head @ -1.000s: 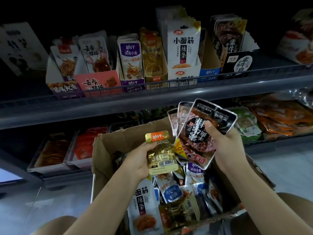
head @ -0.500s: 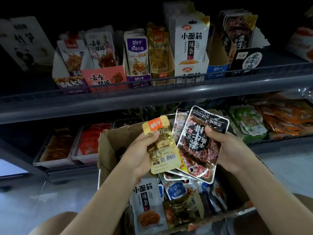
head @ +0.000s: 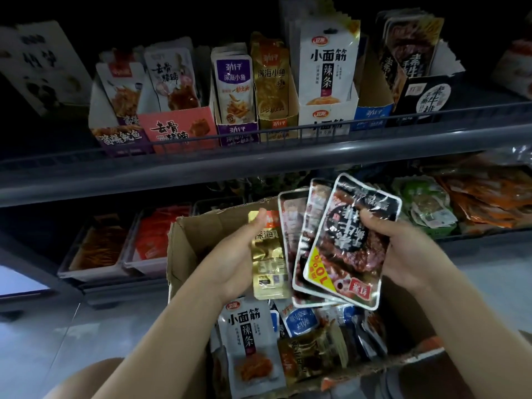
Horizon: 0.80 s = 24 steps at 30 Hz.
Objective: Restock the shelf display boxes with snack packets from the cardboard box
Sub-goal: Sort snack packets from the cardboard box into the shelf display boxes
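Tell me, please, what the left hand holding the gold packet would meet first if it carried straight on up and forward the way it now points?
Probably the grey shelf edge, just above the left hand and its gold packet. The gold display box stands behind that edge, but depth is hard to judge from this one view.

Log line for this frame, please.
left hand: holds gold packet | right hand: holds black packets | over cardboard box

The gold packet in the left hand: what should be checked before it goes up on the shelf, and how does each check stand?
1. Left hand grips gold packet: ok.
2. Matching gold display box on upper shelf: ok.
3. Room in that box: cannot tell.
4. Right hand holds black packets securely: ok.
5. Path over the shelf rail clear: ok.
6. Cardboard box steady: cannot tell.
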Available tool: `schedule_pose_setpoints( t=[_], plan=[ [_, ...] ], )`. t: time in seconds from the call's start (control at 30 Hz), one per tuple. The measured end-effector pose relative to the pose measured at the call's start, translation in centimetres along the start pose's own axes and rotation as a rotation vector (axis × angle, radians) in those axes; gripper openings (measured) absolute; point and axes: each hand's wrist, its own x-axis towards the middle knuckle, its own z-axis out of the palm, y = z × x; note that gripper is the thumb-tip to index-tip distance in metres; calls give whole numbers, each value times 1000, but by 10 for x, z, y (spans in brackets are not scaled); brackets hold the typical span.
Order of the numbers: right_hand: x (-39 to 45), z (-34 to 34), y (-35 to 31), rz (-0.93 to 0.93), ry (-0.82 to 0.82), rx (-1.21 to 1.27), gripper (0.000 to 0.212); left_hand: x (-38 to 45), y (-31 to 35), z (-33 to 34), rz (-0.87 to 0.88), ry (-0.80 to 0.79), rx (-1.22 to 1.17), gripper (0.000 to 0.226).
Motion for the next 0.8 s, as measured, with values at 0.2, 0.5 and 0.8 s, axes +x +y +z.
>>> schedule_pose_setpoints(
  t=[0.2,0.5,0.8],
  plan=[
    [0,12,7,81,-15,-64,43,5,-16,5,96,92,73,48],
    [-6,-11,-24,-83,216,-58,11,10,-2,-22,125,167,160,136],
    [-14,-3,-21,-173,263,-101,19,9,-5,-18,75,154,170,20]
  ],
)
